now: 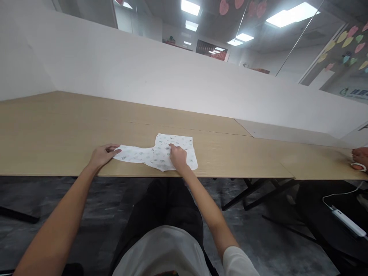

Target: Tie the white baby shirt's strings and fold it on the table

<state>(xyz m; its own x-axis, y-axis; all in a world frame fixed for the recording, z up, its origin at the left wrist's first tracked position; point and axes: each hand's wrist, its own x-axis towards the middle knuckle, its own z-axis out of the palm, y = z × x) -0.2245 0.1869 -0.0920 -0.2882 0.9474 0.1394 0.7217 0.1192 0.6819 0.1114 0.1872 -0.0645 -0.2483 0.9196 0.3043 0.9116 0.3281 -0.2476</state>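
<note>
A white cloth piece [161, 155] with small dark prints, possibly a small garment, lies flat near the front edge of the table. Its right part is broad and squarish, and a narrow strip runs from it to the left. My left hand [102, 155] holds the tip of that strip between thumb and fingers. On the broad part rests my right hand [178, 156], its index finger stretched out and touching the print. The other fingers of that hand look curled, partly hidden from view, and I see nothing held in them.
The long wooden table [71, 126] runs along a white partition wall [138, 73] with glass above. At the far right edge, another person's hand [360, 156] is by a white and orange object [358, 166]. Below it, a white power strip [349, 222] lies on a black seat.
</note>
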